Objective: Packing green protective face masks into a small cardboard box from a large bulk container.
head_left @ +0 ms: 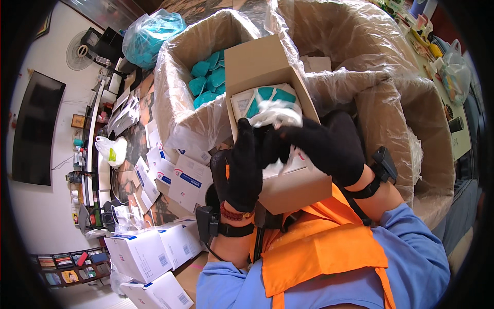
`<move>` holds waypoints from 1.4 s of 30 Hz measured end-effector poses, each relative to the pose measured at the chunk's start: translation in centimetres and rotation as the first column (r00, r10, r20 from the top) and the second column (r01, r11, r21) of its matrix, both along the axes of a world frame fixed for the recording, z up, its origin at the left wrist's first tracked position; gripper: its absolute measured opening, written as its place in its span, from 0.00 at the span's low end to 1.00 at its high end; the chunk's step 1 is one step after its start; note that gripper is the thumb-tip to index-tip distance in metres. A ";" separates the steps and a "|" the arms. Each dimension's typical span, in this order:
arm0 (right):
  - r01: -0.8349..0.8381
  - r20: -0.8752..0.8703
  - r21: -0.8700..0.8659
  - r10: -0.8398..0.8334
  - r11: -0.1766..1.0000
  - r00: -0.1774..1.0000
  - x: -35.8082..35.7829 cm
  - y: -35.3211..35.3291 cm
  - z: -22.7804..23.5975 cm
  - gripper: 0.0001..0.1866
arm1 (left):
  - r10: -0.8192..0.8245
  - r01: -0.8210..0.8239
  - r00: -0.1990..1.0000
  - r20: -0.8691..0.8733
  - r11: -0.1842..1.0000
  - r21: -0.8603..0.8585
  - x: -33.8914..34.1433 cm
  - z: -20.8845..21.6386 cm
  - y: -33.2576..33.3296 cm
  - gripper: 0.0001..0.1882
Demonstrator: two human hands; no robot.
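- White plastic film point(279, 114): crumpled, at the mouth of the open cardboard carton point(298, 194), partly over teal pieces point(280, 95).
- Handling (judged): light, limp, probably slippery; best taken by a gathered fold.
- Left hand point(243, 170), black-gloved: beside the film; grip cannot be told.
- Right hand point(329, 150), likewise gloved: fingertips at the film, blurred; pinching or not, cannot be told.

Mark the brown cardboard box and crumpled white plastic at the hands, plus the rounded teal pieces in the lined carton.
Brown cardboard box point(296, 193): head view, on its near flap.
Crumpled white plastic point(280, 114): head view, bunched middle.
Rounded teal pieces point(218, 78): head view, middle of one piece.
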State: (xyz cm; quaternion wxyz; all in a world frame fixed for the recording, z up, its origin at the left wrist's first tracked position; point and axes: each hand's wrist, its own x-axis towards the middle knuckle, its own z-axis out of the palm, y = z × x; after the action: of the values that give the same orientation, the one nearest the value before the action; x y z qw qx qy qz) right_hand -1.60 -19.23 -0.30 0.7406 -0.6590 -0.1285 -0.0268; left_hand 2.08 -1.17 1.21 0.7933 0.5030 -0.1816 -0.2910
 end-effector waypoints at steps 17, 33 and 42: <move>-0.179 -0.307 0.350 0.293 0.919 0.905 1.9 -0.3 -1.3 0.22 | -0.067 0.014 0.988 0.142 0.939 0.344 -1.9 -4.5 -2.4 0.21; -0.028 -0.416 0.510 0.275 0.860 0.867 2.0 -0.6 -1.6 0.19 | -0.078 0.113 0.942 -0.327 0.990 0.089 -1.8 -3.3 -2.5 0.14; 0.106 -0.430 0.413 0.092 0.905 0.898 1.3 -0.5 1.1 0.17 | -0.048 0.116 0.929 -0.366 0.980 0.165 -2.6 -2.5 -2.9 0.17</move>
State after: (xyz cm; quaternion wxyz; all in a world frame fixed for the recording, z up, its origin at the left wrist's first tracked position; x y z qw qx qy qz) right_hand -0.30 -19.71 0.80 0.8759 -0.4705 0.0534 0.0926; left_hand -0.52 -4.05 -1.24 0.7505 0.5040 -0.0265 -0.4266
